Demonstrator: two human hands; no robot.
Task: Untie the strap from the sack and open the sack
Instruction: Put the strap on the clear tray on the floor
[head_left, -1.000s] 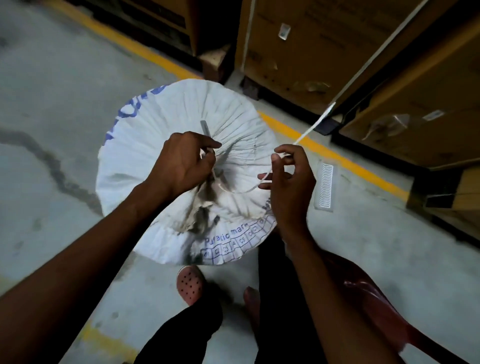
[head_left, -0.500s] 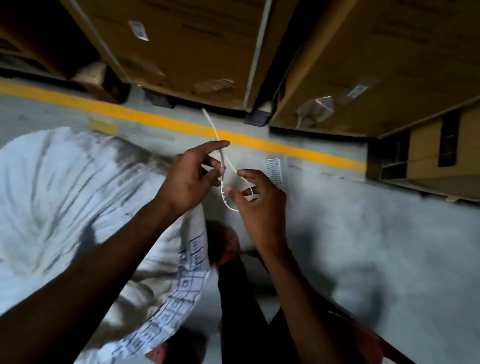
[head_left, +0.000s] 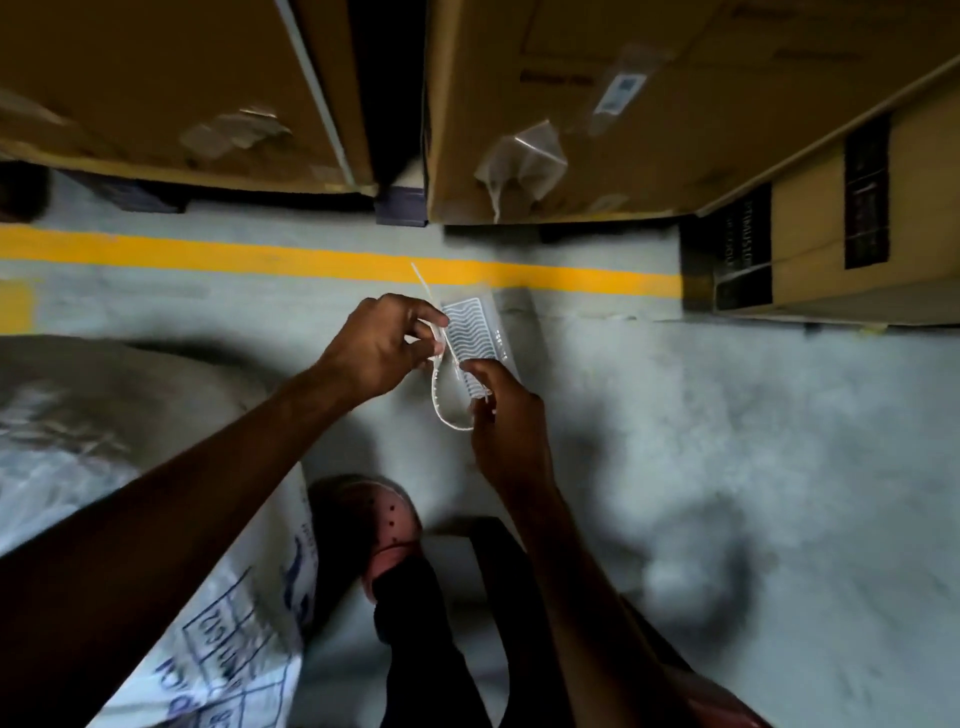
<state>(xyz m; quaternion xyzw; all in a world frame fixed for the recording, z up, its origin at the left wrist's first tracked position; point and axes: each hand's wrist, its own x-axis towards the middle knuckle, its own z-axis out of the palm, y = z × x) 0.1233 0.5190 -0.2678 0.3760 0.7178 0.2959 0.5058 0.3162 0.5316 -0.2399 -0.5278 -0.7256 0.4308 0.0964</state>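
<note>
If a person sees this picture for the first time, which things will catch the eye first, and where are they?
In the middle, the left hand and the right hand pinch a thin white strap bent into a loop above the grey floor. Beyond them a yellow line crosses the floor in front of big cardboard boxes. The white sack with blue print lies at the lower left, away from the strap.

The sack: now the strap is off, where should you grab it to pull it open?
Probably at its gathered top, coming from above. The sack stands at the person's left; the strap is held clear of it between the left hand and right hand. The mouth itself is too blurred to pick a fold.
</note>
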